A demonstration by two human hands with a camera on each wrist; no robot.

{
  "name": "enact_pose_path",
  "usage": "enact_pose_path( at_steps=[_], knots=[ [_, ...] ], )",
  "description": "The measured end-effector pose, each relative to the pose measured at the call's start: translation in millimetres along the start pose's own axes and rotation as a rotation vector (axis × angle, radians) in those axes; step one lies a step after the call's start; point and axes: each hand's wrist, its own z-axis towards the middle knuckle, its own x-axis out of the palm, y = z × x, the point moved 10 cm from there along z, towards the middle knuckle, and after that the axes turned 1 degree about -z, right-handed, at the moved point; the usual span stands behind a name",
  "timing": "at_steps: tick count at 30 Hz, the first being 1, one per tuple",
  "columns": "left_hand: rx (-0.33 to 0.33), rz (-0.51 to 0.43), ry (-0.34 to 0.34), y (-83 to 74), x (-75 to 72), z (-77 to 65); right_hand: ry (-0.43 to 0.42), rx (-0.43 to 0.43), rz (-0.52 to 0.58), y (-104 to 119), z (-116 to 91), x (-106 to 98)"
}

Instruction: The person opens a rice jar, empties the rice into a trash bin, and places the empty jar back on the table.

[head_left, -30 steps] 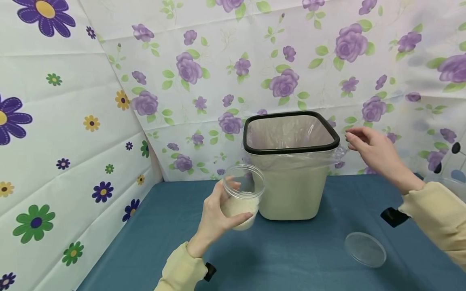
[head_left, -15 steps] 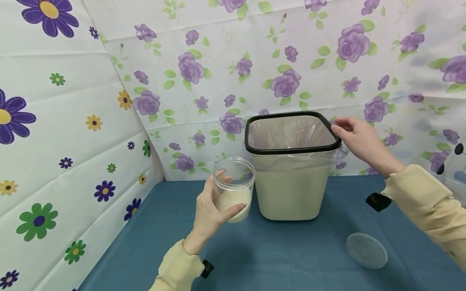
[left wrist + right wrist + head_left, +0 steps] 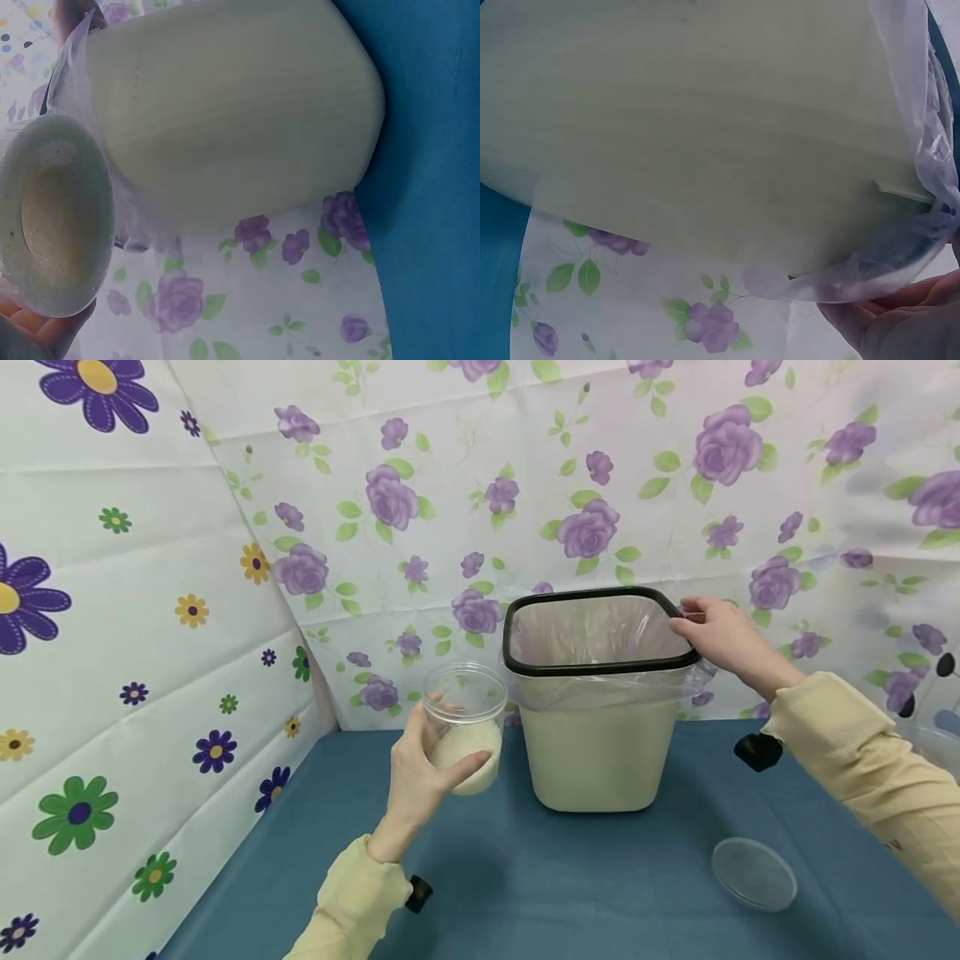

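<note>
My left hand [image 3: 416,768] grips a clear plastic jar [image 3: 467,727], its fingers behind and its thumb across the front. The jar is uncapped, tilted slightly, and about half full of a whitish, rice-like fill. In the left wrist view the round base of the jar [image 3: 56,217] faces the camera. A pale trash can [image 3: 600,752] with a black rim [image 3: 600,669] and a clear bag liner [image 3: 592,695] stands to the right of the jar. At its right rim my right hand [image 3: 723,631] pinches the edge, thumb on the near side. Folded liner hides part of the fingertips in the right wrist view.
A round clear lid [image 3: 753,874] lies on the blue tablecloth [image 3: 585,893], right of the can. Flowered sheets [image 3: 420,568] hang behind and to the left. Part of a clear container [image 3: 933,747] shows at the right edge, behind the right sleeve.
My left hand has carried the jar leftward and up, away from the can's front. The right hand has moved left from beside the can onto its rim.
</note>
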Motion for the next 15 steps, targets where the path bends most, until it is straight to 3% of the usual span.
enact_pose_path(
  at_steps=[7,15],
  knots=[
    [-0.033,0.040,-0.031,5.0,-14.5,8.9,-0.018,-0.022,0.015,6,10,4],
    [-0.052,0.085,-0.069,5.4,-31.8,24.9,-0.063,-0.063,-0.072,14,12,4]
  ],
)
